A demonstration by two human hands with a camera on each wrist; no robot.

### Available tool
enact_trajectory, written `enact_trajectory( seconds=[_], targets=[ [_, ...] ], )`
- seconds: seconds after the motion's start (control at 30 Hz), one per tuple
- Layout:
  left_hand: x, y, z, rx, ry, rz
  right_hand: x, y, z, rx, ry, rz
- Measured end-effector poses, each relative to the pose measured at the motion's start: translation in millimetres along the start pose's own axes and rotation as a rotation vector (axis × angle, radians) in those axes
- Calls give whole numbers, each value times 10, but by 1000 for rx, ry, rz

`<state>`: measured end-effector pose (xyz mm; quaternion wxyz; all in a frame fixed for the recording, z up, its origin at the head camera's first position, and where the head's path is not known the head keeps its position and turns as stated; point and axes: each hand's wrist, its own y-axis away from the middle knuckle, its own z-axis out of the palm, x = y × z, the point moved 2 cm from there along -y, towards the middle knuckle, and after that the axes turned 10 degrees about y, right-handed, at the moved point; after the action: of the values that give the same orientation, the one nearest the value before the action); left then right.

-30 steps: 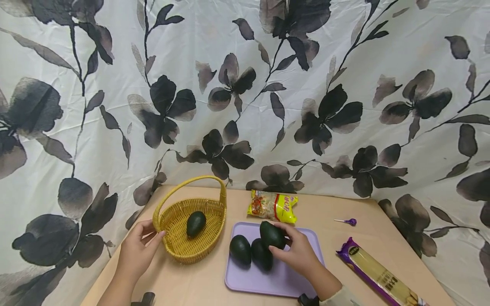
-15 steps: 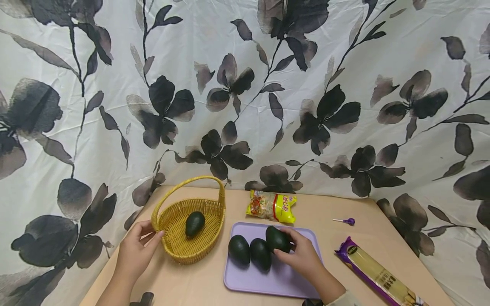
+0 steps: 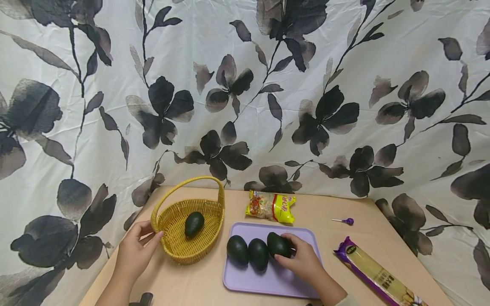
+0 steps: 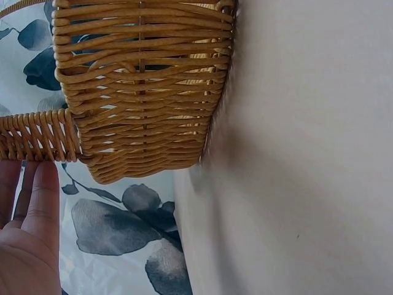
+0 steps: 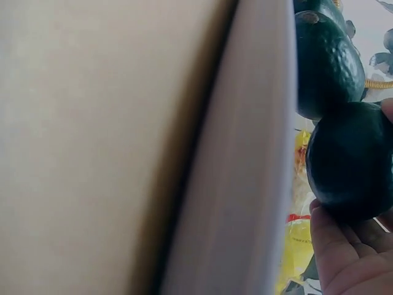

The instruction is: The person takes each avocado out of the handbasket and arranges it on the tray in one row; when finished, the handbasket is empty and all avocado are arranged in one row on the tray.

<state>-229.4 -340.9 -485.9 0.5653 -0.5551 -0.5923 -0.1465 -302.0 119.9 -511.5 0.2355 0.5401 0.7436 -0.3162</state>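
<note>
My right hand (image 3: 300, 257) grips a dark green avocado (image 3: 278, 244) at the right of a row of avocados on the lilac tray (image 3: 249, 284). Beside it lie a middle avocado (image 3: 258, 255) and a left avocado (image 3: 237, 250). In the right wrist view, fingers and thumb are around the held avocado (image 5: 350, 163). My left hand (image 3: 135, 250) holds the yellow wicker basket (image 3: 191, 256) at the foot of its handle, thumb in front. The left wrist view shows fingers against the handle (image 4: 37, 135). Inside the basket rests another avocado (image 3: 194, 224).
Behind the tray lies a yellow food packet (image 3: 269, 207). To the right are a purple lollipop (image 3: 347, 221) and a long purple-edged noodle packet (image 3: 377, 272). A floral cloth (image 3: 245, 140) hangs at the back edge of the table (image 3: 203, 284).
My right hand has brought its avocado down and slightly right, from over the middle avocado to the tray beside it. The left hand stays at the basket.
</note>
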Motion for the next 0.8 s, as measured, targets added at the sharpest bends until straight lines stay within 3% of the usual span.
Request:
enact_trajectory(
  seconds=[0.3,0.8],
  targets=[
    [66,-1,-7,6,22,-4,33,35,23,-17,25,16],
    [-4,-9,3,6,2,-25,76,57,51,-87,131,-20]
  ],
)
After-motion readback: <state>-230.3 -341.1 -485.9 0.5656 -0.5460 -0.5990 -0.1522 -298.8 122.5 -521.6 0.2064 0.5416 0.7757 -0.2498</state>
